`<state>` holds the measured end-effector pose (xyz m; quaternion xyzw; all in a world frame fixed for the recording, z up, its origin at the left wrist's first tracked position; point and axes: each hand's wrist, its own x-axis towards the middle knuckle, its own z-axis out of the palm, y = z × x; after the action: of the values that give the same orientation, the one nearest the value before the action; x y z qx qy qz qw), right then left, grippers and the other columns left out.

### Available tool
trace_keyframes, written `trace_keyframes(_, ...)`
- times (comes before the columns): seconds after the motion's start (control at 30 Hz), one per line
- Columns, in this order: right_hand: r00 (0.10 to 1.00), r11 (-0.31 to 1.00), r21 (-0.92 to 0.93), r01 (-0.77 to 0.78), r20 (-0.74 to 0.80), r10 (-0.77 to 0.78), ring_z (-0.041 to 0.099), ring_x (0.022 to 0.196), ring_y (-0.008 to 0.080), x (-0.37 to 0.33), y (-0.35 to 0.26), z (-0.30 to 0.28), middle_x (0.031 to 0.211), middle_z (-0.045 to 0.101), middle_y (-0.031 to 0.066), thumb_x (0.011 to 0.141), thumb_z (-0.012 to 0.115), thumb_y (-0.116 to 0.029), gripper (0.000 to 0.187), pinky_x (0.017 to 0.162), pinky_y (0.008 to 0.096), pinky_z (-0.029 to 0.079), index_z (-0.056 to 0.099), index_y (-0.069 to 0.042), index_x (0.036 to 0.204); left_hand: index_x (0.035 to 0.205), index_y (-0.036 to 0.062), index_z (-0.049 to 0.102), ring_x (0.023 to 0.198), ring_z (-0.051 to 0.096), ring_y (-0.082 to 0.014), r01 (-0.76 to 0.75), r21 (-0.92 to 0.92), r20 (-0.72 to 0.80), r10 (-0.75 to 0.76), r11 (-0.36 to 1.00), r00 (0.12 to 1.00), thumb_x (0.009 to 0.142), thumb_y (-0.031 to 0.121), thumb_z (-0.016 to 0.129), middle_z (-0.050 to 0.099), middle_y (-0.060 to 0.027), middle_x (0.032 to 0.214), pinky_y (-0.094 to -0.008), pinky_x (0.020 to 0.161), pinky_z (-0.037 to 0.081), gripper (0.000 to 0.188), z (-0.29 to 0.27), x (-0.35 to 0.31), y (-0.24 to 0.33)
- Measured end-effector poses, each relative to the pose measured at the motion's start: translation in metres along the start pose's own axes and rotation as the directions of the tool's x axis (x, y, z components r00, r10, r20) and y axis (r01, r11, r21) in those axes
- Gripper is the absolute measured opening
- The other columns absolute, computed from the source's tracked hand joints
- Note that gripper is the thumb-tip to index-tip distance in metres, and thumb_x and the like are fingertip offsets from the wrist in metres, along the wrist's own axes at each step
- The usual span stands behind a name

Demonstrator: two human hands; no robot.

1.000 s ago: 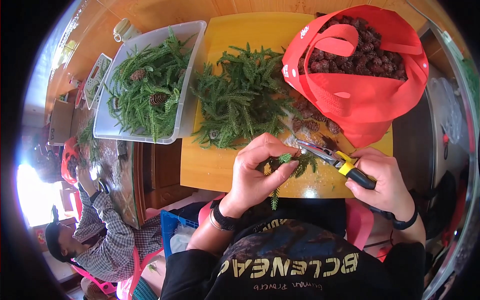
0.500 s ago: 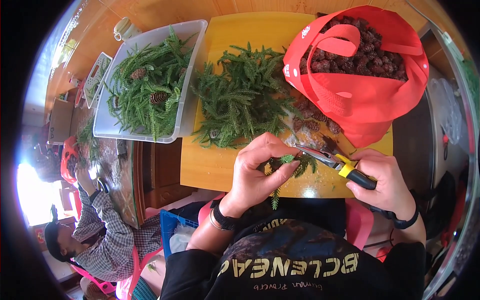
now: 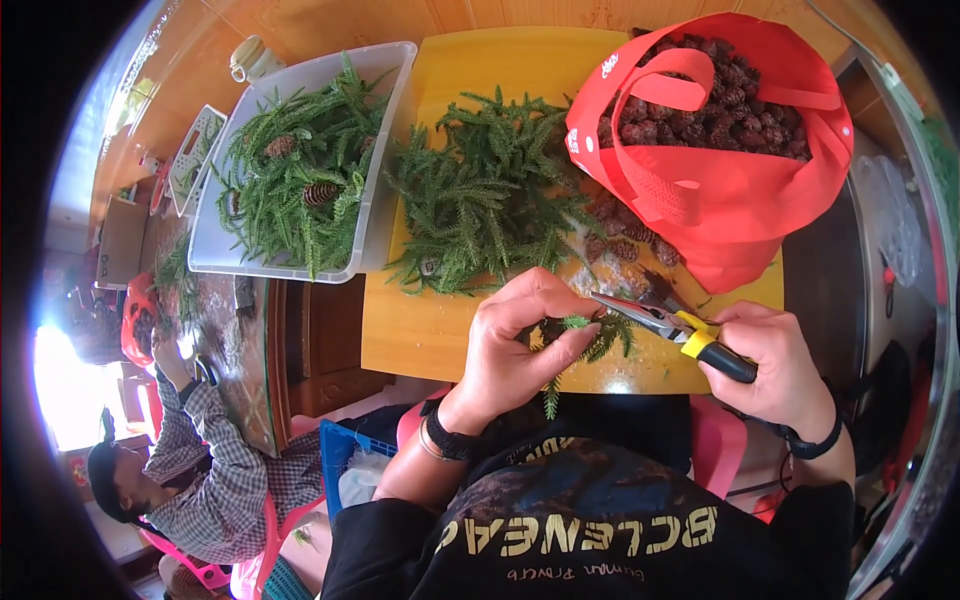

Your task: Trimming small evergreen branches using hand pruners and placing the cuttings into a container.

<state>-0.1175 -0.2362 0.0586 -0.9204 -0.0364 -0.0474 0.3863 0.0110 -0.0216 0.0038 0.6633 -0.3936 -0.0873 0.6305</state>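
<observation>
My left hand [image 3: 525,345] pinches a small green pine sprig [image 3: 605,340] between thumb and fingertips, over the front of the yellow table. In my right hand [image 3: 770,365] is a pair of needle-nose pliers [image 3: 690,335] with yellow and black handles. The jaw tips reach the fingertips of my left hand; whether they grip a wire there is too small to tell. Beyond my left hand lies a heap of green pine sprigs [image 3: 490,190]. Several brown pine cones [image 3: 625,248] lie just past the pliers, among pale crumbs.
A red bag [image 3: 740,200] full of pine cones stands at the back right. On the left, a clear plastic bin [image 3: 270,272] holds sprigs with a few cones. A co-worker in a checked shirt [image 3: 220,500] sits at another table [image 3: 235,370]. A blue crate [image 3: 345,445] is below.
The pliers and my right hand have shifted very slightly to the right. My left hand keeps its pinch on the sprig, nearly still.
</observation>
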Motion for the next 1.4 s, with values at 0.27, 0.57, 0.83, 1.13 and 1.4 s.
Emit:
trace_keyframes(0.27,0.979,0.991,0.034,-0.127,0.163,0.120,0.055,0.063,0.0281,-0.002,-0.006,-0.009,0.062,0.054,0.0108,0.066,0.065,-0.005,0.016,0.064,0.0328,0.047,0.050,-0.001,0.063,0.088,0.0012,0.066,0.071,0.054,-0.0120,0.080,-0.084,0.025,-0.078,0.993,0.997,0.073,0.000,0.068,0.060,-0.0054,0.079,-0.0231,0.064,0.043,0.015,-0.002,-0.004,-0.001)
trace_keyframes(0.57,0.978,0.985,0.113,-0.131,0.178,0.110,0.058,0.071,0.0251,-0.005,-0.002,-0.008,0.067,0.059,0.0092,0.066,0.065,-0.008,0.012,0.063,0.0316,0.046,0.056,0.000,0.067,0.090,-0.0016,0.064,0.080,0.056,-0.0090,0.293,-0.497,0.114,-0.274,0.817,0.955,0.081,0.000,0.063,0.059,-0.0061,0.091,-0.0206,0.068,0.047,0.010,-0.004,-0.006,0.006)
trace_keyframes(0.83,0.989,0.991,0.037,-0.132,0.065,0.129,0.051,0.056,0.0300,-0.004,-0.008,-0.003,0.055,0.046,0.0106,0.061,0.067,-0.003,0.024,0.063,0.0327,0.047,0.044,-0.001,0.057,0.089,-0.0016,0.063,0.078,0.056,-0.0097,0.278,-0.465,0.127,-0.247,0.841,0.961,0.079,-0.001,0.064,0.059,-0.0058,0.089,-0.0210,0.069,0.046,0.010,-0.006,-0.007,0.005)
trace_keyframes(1.13,0.994,0.981,-0.181,0.069,-0.068,-0.083,0.054,0.057,0.0270,-0.003,-0.017,-0.003,0.053,0.045,0.0084,0.065,0.069,-0.008,0.025,0.050,0.0339,0.045,0.046,-0.004,0.057,0.083,0.0007,0.066,0.073,0.057,-0.0113,0.107,-0.155,0.047,-0.101,0.982,0.994,0.073,0.000,0.069,0.062,-0.0047,0.078,-0.0226,0.066,0.044,0.010,-0.011,0.000,0.003)
trace_keyframes(1.4,0.994,0.982,-0.187,0.007,-0.107,-0.027,0.044,0.046,0.0295,0.001,-0.021,-0.003,0.046,0.038,0.0085,0.062,0.067,-0.001,0.027,0.063,0.0364,0.050,0.042,-0.003,0.054,0.087,-0.0002,0.065,0.079,0.058,-0.0116,0.213,-0.294,0.065,-0.203,0.932,0.977,0.074,0.000,0.070,0.063,-0.0055,0.085,-0.0227,0.070,0.046,0.014,-0.007,-0.003,0.001)
